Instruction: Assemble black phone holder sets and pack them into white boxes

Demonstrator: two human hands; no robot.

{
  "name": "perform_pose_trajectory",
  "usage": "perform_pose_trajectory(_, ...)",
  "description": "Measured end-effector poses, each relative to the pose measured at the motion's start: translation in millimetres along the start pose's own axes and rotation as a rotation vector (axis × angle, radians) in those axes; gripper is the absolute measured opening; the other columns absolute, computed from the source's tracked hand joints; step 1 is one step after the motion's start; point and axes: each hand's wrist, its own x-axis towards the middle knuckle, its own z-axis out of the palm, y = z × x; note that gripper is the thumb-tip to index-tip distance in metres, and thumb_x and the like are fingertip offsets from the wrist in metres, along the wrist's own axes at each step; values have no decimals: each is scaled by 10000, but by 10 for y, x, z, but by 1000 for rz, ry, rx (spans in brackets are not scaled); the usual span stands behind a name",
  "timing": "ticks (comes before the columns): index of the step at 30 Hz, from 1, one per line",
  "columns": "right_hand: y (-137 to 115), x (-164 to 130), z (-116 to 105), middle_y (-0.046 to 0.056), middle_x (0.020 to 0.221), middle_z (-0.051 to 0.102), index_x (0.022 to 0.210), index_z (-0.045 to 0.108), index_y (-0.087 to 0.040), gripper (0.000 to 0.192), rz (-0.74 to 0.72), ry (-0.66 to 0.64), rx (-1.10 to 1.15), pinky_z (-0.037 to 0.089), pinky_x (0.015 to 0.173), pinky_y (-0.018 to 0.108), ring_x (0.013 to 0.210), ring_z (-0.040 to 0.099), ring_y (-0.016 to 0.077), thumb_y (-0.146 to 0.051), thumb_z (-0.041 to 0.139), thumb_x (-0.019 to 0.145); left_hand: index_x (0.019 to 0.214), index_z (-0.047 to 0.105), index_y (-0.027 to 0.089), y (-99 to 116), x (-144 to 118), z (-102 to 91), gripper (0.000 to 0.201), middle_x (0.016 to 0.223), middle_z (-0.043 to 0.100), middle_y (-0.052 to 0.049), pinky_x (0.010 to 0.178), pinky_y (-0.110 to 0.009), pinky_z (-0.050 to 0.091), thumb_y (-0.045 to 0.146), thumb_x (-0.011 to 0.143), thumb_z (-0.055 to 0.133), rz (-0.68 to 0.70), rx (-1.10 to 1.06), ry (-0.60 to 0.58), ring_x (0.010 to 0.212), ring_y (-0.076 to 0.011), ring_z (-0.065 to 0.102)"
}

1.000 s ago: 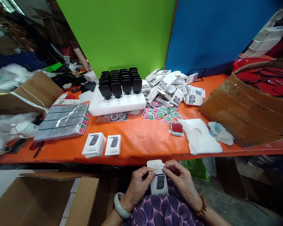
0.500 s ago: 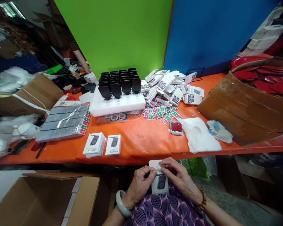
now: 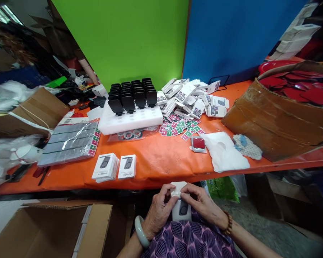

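A small white box [image 3: 181, 208] with a dark device printed on its face is held upright over the lap, below the near edge of the orange surface [image 3: 161, 157]. The left hand [image 3: 159, 211] is closed on the box's left side, with the thumb pressed near the top flap, and a pale bangle [image 3: 140, 233] is worn on that wrist. The right hand [image 3: 201, 203] is closed on the box's upper right edge, its fingertips [image 3: 183, 190] pinched at the flap; a wooden bead bracelet [image 3: 227, 223] is seen on its wrist. On the surface, just beyond the hands and to the left, two matching packed boxes [image 3: 114, 167] are laid flat side by side. Further back a white foam tray [image 3: 131, 118] is set, with rows of black devices [image 3: 131, 94] standing upright in it. To the right of the tray a loose heap of flat white cartons [image 3: 193, 98] is piled, and red and green stickers [image 3: 180, 127] are scattered in front of it. A white cloth [image 3: 223, 152] is spread near the surface's front edge, with a small red pad [image 3: 197, 144] touching its left side. An open cardboard box [image 3: 54, 229] is placed on the floor at the lower left.
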Motion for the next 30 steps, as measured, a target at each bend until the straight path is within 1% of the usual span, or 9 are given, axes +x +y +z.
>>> perform_pose_trajectory(2,60,-34,51,45,922,633,951,640,-194,231,-14,53,71,461,776,273,847,587,168,-401,554,897,974,625,172,-28,12,-6,254,717,579,24,613,-207,392,391,888,531,-25,-38,-16,623,-107,483)
perform_pose_trajectory(5,208,-96,146,54,1078,628,1150,550,-239,347,24,140,323,479,816,285,925,611,176,-376,642,844,934,648,176,-91,21,-7,274,733,597,17,594,-207,394,421,880,537,-89,-114,-1,605,-102,474)
perform_pose_trajectory(9,304,-129,173,13,868,625,956,597,-205,255,108,158,465,471,705,254,770,587,146,-392,684,807,919,674,173,-151,29,11,264,756,619,-2,609,-220,408,406,863,561,-108,-176,27,624,-112,490)
perform_pose_trajectory(15,173,-7,116,-23,692,506,719,558,-175,309,116,152,325,393,600,227,638,460,110,-453,619,840,674,661,161,-133,118,83,165,704,595,-16,706,-249,421,265,795,620,12,-90,186,712,-143,529)
perform_pose_trajectory(17,173,58,126,-33,696,490,730,531,-185,314,117,205,362,385,584,220,623,448,104,-464,653,807,660,617,165,-127,152,110,133,678,562,4,663,-237,420,239,769,635,15,-136,238,671,-129,515)
perform_pose_trajectory(20,209,143,109,-38,726,511,888,559,-206,349,162,207,452,408,596,221,629,478,107,-485,712,744,805,590,183,-137,181,125,109,686,540,37,594,-216,416,216,734,665,-39,-282,286,612,-107,505)
perform_pose_trajectory(22,215,169,59,-21,743,541,908,602,-197,328,159,105,402,426,635,236,667,510,121,-479,694,767,838,601,187,-141,179,107,114,690,554,36,596,-218,421,215,745,661,-38,-301,266,611,-108,514)
perform_pose_trajectory(25,162,147,-27,17,771,578,789,660,-175,278,64,-16,197,431,680,256,729,546,145,-443,615,848,734,669,175,-115,144,49,70,689,614,-6,666,-248,432,237,767,671,46,-146,211,667,-134,547)
perform_pose_trajectory(30,113,55,-1,35,774,610,749,662,-189,290,-6,19,106,458,690,282,735,585,172,-434,572,876,732,725,184,-39,79,5,98,758,693,-52,738,-285,447,275,760,702,82,-76,156,739,-173,598)
